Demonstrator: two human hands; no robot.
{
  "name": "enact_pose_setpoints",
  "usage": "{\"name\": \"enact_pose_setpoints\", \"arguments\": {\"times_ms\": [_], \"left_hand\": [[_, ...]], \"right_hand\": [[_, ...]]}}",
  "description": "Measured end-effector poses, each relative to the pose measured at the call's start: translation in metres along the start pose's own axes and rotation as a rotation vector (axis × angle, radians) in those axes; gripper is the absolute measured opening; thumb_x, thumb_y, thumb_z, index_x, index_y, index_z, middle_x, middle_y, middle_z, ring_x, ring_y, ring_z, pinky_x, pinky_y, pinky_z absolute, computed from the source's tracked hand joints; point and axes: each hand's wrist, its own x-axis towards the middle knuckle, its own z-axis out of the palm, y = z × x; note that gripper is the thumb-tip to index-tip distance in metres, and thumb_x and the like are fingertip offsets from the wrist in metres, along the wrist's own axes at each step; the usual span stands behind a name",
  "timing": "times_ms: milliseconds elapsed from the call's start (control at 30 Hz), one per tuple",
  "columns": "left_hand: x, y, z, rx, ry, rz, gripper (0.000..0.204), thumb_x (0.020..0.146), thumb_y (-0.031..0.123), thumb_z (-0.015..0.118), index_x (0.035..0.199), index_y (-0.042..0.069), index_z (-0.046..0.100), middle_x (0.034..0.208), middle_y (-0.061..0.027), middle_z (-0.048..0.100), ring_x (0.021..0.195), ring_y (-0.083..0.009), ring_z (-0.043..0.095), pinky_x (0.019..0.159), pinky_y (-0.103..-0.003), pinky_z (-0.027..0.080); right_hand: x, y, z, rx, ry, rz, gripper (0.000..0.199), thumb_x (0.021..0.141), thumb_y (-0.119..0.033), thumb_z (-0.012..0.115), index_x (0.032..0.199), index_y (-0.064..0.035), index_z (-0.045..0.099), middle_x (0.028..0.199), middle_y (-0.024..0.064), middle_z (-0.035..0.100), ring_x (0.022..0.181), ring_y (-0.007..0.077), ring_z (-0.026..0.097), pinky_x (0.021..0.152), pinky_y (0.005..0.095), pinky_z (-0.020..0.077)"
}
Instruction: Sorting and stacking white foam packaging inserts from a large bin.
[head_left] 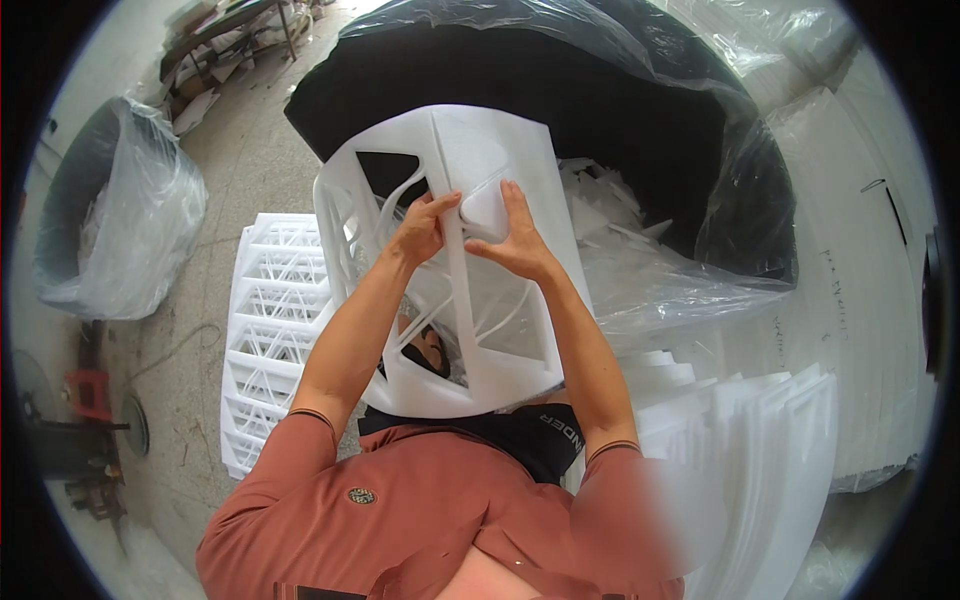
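Currently both hands, left hand and right hand, press fingers onto a white foam sheet held above the concrete floor, beside a foam stack and black bag-lined bin.

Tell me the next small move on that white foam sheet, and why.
Probably push the rounded foam piece free: both hands, left hand and right hand, press it on the white die-cut foam sheet, above the plastic-lined black bin holding scraps.
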Motion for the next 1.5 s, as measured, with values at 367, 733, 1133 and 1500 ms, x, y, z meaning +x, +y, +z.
{"name": "enact_pose_setpoints", "arguments": {"times_ms": [367, 733, 1133, 1500], "left_hand": [[-0.006, 0.006, 0.011, 0.238, 0.090, 0.135, 0.036, 0.090, 0.022, 0.065, 0.118, 0.003, 0.053, 0.102, -0.0104, 0.065, 0.078, -0.0133, 0.062, 0.071, -0.027, 0.052], [-0.017, 0.028, 0.076, 0.047, -0.299, 0.085, 0.077, 0.086, 0.068, 0.044, 0.134, 0.007, 0.043, 0.078, -0.0054, 0.054, 0.063, -0.0135, 0.048, 0.065, -0.028, 0.042], [-0.040, 0.046, 0.055, 0.450, -0.005, 0.072, 0.060, 0.094, 0.046, 0.054, 0.137, 0.006, 0.043, 0.064, 0.0004, 0.041, 0.056, -0.0094, 0.036, 0.057, -0.025, 0.034], [-0.032, 0.124, -0.056, 0.255, 0.300, 0.001, 0.064, 0.084, 0.053, 0.065, 0.120, 0.003, 0.048, 0.066, -0.0007, 0.045, 0.053, -0.0086, 0.041, 0.052, -0.021, 0.037]], "right_hand": [[0.004, 0.029, -0.075, 1.393, 1.151, 0.304, 0.034, 0.094, -0.030, 0.061, 0.086, 0.0021, 0.066, 0.079, 0.0060, 0.066, 0.067, 0.0119, 0.059, 0.058, 0.0262, 0.0461], [0.034, -0.074, -0.079, 0.317, 0.416, -0.126, 0.078, 0.063, -0.026, 0.085, 0.130, -0.0052, 0.049, 0.122, 0.0133, 0.058, 0.113, 0.0222, 0.055, 0.094, 0.0351, 0.0458], [0.017, 0.051, -0.146, 0.400, 0.707, -0.041, 0.048, 0.077, -0.022, 0.076, 0.115, 0.0010, 0.059, 0.114, 0.0098, 0.063, 0.102, 0.0178, 0.059, 0.088, 0.0313, 0.0482], [-0.104, 0.115, -0.020, 1.155, -0.182, 0.756, 0.080, 0.083, -0.046, 0.069, 0.139, 0.0027, 0.038, 0.138, 0.0170, 0.046, 0.124, 0.0279, 0.044, 0.108, 0.0386, 0.0314]]}}
